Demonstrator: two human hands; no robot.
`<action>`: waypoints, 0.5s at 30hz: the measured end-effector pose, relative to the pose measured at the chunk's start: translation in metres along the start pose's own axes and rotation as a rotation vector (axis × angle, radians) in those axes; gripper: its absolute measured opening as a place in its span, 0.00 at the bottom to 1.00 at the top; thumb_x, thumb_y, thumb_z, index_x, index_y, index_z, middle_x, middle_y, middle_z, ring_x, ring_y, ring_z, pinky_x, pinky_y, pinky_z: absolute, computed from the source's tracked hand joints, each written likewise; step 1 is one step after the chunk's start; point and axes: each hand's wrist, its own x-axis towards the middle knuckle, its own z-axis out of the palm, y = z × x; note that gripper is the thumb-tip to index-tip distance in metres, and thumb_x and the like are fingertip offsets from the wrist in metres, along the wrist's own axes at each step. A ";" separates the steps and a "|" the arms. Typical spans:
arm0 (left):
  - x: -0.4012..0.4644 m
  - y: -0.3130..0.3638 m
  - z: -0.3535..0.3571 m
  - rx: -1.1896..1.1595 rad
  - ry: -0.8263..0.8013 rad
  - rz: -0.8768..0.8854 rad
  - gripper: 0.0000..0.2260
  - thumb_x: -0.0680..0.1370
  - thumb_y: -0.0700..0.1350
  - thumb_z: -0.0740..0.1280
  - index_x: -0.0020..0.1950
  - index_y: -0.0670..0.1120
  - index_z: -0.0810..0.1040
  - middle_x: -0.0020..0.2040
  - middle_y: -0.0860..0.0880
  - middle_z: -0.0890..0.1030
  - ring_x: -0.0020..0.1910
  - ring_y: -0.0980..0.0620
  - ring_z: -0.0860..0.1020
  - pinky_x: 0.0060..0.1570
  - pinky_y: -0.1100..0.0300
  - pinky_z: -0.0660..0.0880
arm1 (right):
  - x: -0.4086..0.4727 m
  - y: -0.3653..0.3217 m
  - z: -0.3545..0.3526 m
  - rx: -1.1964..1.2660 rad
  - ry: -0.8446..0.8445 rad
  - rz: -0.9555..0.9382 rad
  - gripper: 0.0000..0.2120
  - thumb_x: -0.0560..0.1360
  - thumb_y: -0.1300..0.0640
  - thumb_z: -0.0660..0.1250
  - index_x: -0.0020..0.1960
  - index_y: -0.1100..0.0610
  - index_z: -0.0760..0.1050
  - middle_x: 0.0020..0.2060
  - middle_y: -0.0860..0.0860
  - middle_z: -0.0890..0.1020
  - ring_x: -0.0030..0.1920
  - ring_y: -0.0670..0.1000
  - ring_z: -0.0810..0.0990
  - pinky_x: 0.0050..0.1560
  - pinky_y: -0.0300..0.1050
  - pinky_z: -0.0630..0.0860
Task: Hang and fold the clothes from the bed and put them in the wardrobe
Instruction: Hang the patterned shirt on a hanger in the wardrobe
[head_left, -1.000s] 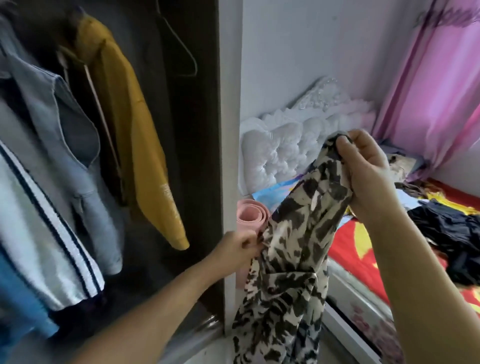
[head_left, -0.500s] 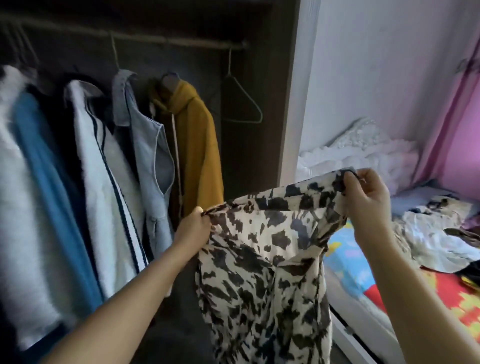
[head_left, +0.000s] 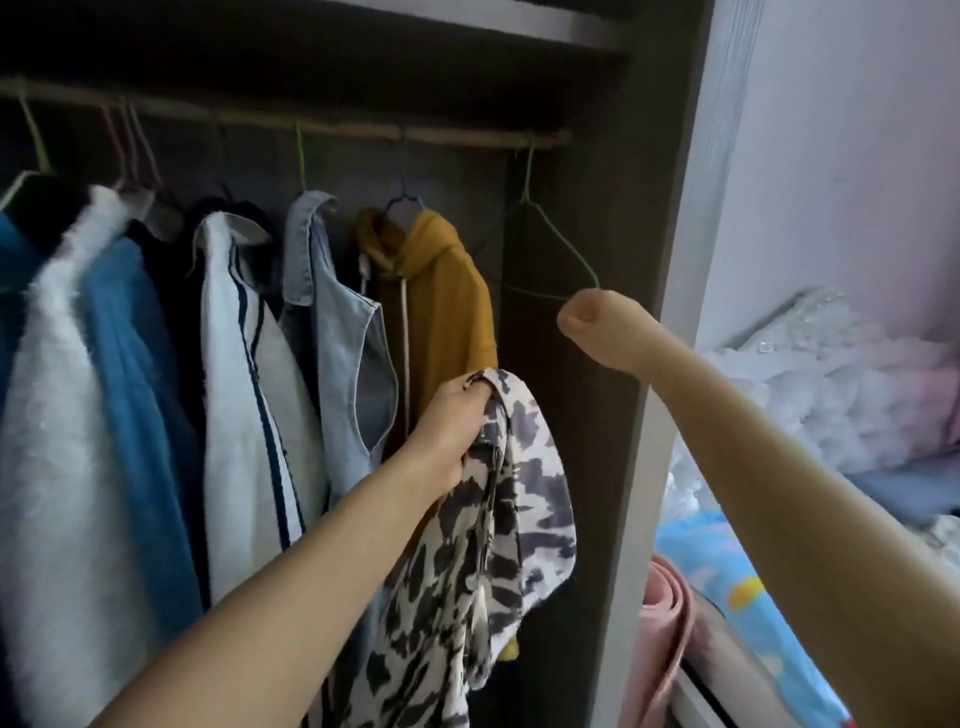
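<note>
A cream garment with black animal print (head_left: 514, 525) hangs bunched from my left hand (head_left: 452, 421), which grips its top edge in front of the open wardrobe. My right hand (head_left: 592, 322) is raised higher and to the right. Its fingers are curled at the lower right corner of an empty green wire hanger (head_left: 540, 223), and they seem to hold it. The hanger hangs at the right end of the wardrobe rail (head_left: 311, 127). The bed (head_left: 769, 623) with a bright printed sheet shows at the lower right.
Several clothes hang on the rail: a yellow hoodie (head_left: 447, 291), a denim vest (head_left: 337, 322), a white striped top, blue and fluffy white items. The wardrobe's grey side panel (head_left: 670, 260) stands beside my right arm. A rolled pink mat (head_left: 660, 649) leans between wardrobe and bed.
My right hand let go of the print garment and rose to the green hanger. The garment, held spread between both hands before, now hangs bunched from my left hand alone. The view tilted up.
</note>
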 end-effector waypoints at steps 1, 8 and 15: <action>0.007 0.002 -0.001 -0.003 0.005 -0.006 0.11 0.83 0.47 0.56 0.50 0.49 0.78 0.44 0.49 0.83 0.44 0.51 0.82 0.44 0.59 0.78 | 0.023 -0.002 0.003 -0.032 0.046 -0.021 0.15 0.81 0.55 0.59 0.65 0.59 0.72 0.56 0.55 0.76 0.53 0.54 0.79 0.47 0.41 0.74; 0.058 0.017 -0.018 -0.023 0.095 0.002 0.08 0.82 0.47 0.59 0.49 0.50 0.78 0.45 0.48 0.84 0.46 0.49 0.82 0.53 0.52 0.78 | 0.158 0.010 0.017 -0.035 0.103 0.223 0.29 0.78 0.57 0.63 0.75 0.58 0.55 0.62 0.59 0.72 0.58 0.58 0.75 0.48 0.49 0.74; 0.083 0.013 -0.038 -0.042 0.188 0.037 0.07 0.82 0.47 0.60 0.50 0.50 0.78 0.41 0.50 0.84 0.40 0.53 0.83 0.39 0.60 0.77 | 0.194 0.026 0.038 0.099 0.103 0.217 0.14 0.81 0.61 0.58 0.66 0.62 0.68 0.56 0.58 0.74 0.51 0.53 0.73 0.50 0.45 0.70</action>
